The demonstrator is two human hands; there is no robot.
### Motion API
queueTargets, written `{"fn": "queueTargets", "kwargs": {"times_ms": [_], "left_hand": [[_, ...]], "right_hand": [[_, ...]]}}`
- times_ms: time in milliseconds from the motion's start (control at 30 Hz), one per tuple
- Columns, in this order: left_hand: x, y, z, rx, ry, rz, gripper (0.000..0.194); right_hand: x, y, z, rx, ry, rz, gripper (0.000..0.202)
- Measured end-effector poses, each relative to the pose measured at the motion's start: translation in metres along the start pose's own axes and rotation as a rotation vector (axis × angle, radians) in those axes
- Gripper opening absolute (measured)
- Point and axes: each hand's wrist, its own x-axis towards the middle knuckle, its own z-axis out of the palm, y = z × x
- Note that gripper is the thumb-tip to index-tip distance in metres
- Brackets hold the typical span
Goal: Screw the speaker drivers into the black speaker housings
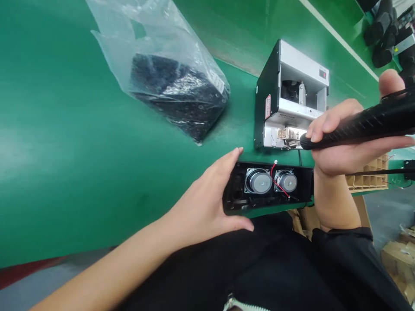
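Head — right grip [340, 155] around tool [366, 125], left grip [209, 198] at housing [303, 183]

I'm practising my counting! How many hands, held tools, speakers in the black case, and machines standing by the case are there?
Hands: 2
Tool: 1
Speakers: 2
Machine: 1
Total: 6

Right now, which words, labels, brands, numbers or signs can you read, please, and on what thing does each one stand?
No text is readable.
Silver-and-black machine, front: dark lettering, too blurred.
Its black side: red-and-white label, too small.
Its top panel: red display, too small.
Plastic bag: white label, too blurred.
Speakers: faint marks, too small.
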Motion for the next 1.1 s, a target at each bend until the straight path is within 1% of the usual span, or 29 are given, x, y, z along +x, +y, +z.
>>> {"fn": "queueTargets", "kwargs": {"times_ms": [67, 100, 133, 167, 233, 300, 333, 400, 500, 567, 667, 767, 833, 1000, 1033, 1100], "left_hand": [[-0.003, -0.001, 0.001, 0.010, -0.002, -0.017, 0.157], [-0.002, -0.001, 0.001, 0.014, 0.007, -0.026, 0.155], [-0.001, 0.000, 0.003, 0.018, 0.022, -0.030, 0.154], [0.000, 0.000, 0.004, 0.020, 0.033, -0.031, 0.154], [0.005, 0.002, 0.006, 0.023, 0.051, -0.015, 0.151], [0.009, 0.004, 0.006, 0.024, 0.076, 0.006, 0.146], [0.010, 0.005, 0.005, 0.024, 0.084, 0.021, 0.144], [0.013, 0.006, 0.001, 0.019, 0.067, 0.055, 0.143], [0.015, 0.010, -0.006, 0.009, 0.001, 0.089, 0.138], [0.016, 0.013, -0.008, 0.003, 0.000, 0.092, 0.134], [0.016, 0.016, -0.007, -0.002, 0.026, 0.102, 0.133], [0.015, 0.017, -0.006, 0.008, 0.031, 0.101, 0.133], [0.014, 0.018, -0.004, 0.015, 0.026, 0.095, 0.132], [0.015, 0.019, -0.002, 0.009, 0.041, 0.072, 0.133], [0.016, 0.020, -0.002, 0.009, 0.037, 0.071, 0.134], [0.016, 0.020, -0.003, 0.008, 0.019, 0.078, 0.134]], "right_hand": [[-0.004, -0.009, -0.003, 0.071, 0.039, -0.102, 0.076], [-0.007, -0.016, -0.004, 0.095, 0.015, -0.109, 0.066], [-0.010, -0.024, -0.005, 0.106, -0.036, -0.090, 0.057], [-0.014, -0.032, -0.005, 0.108, -0.067, -0.076, 0.051], [-0.023, -0.046, -0.001, 0.099, -0.093, -0.062, 0.047], [-0.032, -0.051, 0.008, 0.123, -0.099, -0.062, 0.045], [-0.035, -0.048, 0.014, 0.144, -0.118, -0.055, 0.043], [-0.040, -0.036, 0.028, 0.186, -0.179, -0.033, 0.041], [-0.041, -0.012, 0.044, 0.193, -0.241, -0.011, 0.048], [-0.041, 0.001, 0.049, 0.172, -0.224, -0.023, 0.056], [-0.045, 0.013, 0.051, 0.116, -0.219, -0.048, 0.059], [-0.051, 0.020, 0.048, 0.086, -0.268, -0.039, 0.057], [-0.053, 0.023, 0.046, 0.059, -0.277, -0.029, 0.061], [-0.056, 0.027, 0.050, -0.077, -0.162, -0.040, 0.080], [-0.056, 0.027, 0.052, -0.100, -0.146, -0.050, 0.079], [-0.055, 0.027, 0.054, -0.117, -0.152, -0.077, 0.071]]}}
